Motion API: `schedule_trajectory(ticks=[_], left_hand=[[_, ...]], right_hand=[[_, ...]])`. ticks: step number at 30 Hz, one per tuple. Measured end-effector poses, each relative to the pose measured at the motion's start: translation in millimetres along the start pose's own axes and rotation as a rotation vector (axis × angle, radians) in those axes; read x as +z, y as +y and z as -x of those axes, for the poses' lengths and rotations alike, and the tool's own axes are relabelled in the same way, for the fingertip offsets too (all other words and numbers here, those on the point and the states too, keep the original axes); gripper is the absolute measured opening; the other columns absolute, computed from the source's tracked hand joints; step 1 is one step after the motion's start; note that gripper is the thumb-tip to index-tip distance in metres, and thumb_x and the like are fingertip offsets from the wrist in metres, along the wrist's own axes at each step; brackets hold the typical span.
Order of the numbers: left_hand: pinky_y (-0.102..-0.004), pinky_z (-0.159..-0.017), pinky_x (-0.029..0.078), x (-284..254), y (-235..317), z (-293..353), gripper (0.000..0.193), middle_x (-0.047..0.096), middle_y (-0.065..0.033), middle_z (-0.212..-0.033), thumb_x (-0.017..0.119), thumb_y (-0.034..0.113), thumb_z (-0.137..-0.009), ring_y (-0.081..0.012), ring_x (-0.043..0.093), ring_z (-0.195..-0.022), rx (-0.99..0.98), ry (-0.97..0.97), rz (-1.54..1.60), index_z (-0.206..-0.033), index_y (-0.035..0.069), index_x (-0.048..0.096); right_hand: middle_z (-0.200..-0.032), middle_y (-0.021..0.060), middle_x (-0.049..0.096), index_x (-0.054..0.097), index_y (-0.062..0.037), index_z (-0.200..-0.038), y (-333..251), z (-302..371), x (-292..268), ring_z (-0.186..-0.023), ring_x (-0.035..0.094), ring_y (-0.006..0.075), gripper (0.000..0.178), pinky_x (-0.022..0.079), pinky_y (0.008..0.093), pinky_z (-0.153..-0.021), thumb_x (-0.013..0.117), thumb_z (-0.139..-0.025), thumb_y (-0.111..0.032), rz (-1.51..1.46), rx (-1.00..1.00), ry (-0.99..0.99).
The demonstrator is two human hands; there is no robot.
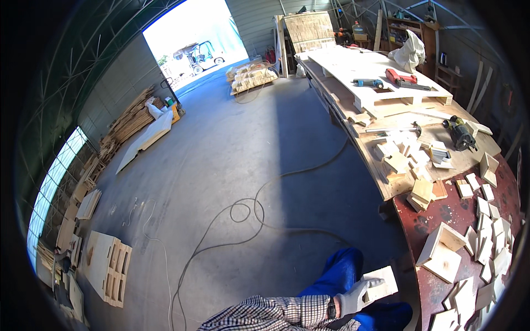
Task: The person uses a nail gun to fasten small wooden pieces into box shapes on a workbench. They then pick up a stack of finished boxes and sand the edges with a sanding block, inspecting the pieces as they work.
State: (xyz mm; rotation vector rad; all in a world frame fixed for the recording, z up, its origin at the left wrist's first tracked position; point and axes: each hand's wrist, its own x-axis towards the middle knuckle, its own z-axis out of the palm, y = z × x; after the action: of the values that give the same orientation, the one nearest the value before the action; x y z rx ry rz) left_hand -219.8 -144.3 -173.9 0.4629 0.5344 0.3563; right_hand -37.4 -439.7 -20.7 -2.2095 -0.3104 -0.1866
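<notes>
My left hand [354,298], in a pale work glove with a checked sleeve and a dark wristwatch behind it, is closed on a small pale wooden board [382,283]. It holds the board above my blue trousers, just left of the dark red tabletop [411,223]. Pairs of wooden pieces joined at an angle [443,251] lie on that tabletop, with many loose small wood pieces [483,243] beside them. My right hand is out of view.
A long workbench bears a pallet [364,74], a red nail gun [406,79], a blue power tool [368,83], a yellow-black power tool [460,134] and a hammer [417,129]. A hose [259,207] loops over the floor. Stacked pallets [116,270] stand left; a forklift [196,57] is outside.
</notes>
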Motion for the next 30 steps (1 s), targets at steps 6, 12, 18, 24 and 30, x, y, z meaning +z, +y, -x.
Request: schedule_trajectory(ticks=[6,12,18,24,30], left_hand=[[-0.0262,-0.091,0.059,13,1,15,0.039,0.077,-0.0007,-0.122,0.075,0.026,-0.100,-0.0135,0.074,-0.111,0.217,-0.070,-0.111,-0.135,0.011,0.069],[-0.0287,-0.090,0.060,-8,-4,-2,0.035,0.077,-0.0012,-0.119,0.073,0.026,-0.101,-0.0134,0.074,-0.110,-0.106,-0.018,0.269,-0.133,0.012,0.071],[-0.0374,-0.098,0.055,13,28,13,0.036,0.072,-0.0053,-0.132,0.064,0.030,-0.106,-0.0199,0.067,-0.123,-0.241,0.047,0.179,-0.136,0.009,0.064],[-0.0426,-0.105,0.055,8,34,11,0.044,0.070,-0.0076,-0.133,0.066,0.031,-0.104,-0.0245,0.066,-0.126,-0.067,-0.034,-0.387,-0.138,0.005,0.060],[-0.0385,-0.105,0.055,-12,42,9,0.045,0.066,-0.0102,-0.135,0.059,0.032,-0.110,-0.0226,0.065,-0.124,-0.137,-0.102,-0.277,-0.143,0.002,0.054]], right_hand=[[-0.137,0.0133,0.067,0.062,0.0048,-0.144,1,6,2,-0.120,0.064,0.0207,0.041,0.051,0.0332,-0.105,0.062,-0.110,-0.018,-0.001,0.004,0.013],[-0.137,0.0119,0.067,0.062,0.0048,-0.144,20,9,-17,-0.120,0.064,0.0185,0.040,0.050,0.0316,-0.106,0.062,-0.110,-0.017,-0.005,0.011,0.102],[-0.138,0.0105,0.067,0.062,0.0049,-0.143,55,-4,-92,-0.120,0.063,0.0164,0.039,0.050,0.0300,-0.106,0.062,-0.110,-0.016,0.002,0.040,0.273],[-0.136,0.0081,0.066,0.060,0.0041,-0.145,58,10,-109,-0.117,0.062,0.0122,0.040,0.050,0.0260,-0.104,0.063,-0.110,-0.014,-0.121,0.113,0.317],[-0.119,0.0152,0.068,0.070,0.0045,-0.130,44,18,-109,-0.110,0.067,0.0237,0.032,0.052,0.0337,-0.099,0.067,-0.104,-0.015,0.137,0.060,0.468]])
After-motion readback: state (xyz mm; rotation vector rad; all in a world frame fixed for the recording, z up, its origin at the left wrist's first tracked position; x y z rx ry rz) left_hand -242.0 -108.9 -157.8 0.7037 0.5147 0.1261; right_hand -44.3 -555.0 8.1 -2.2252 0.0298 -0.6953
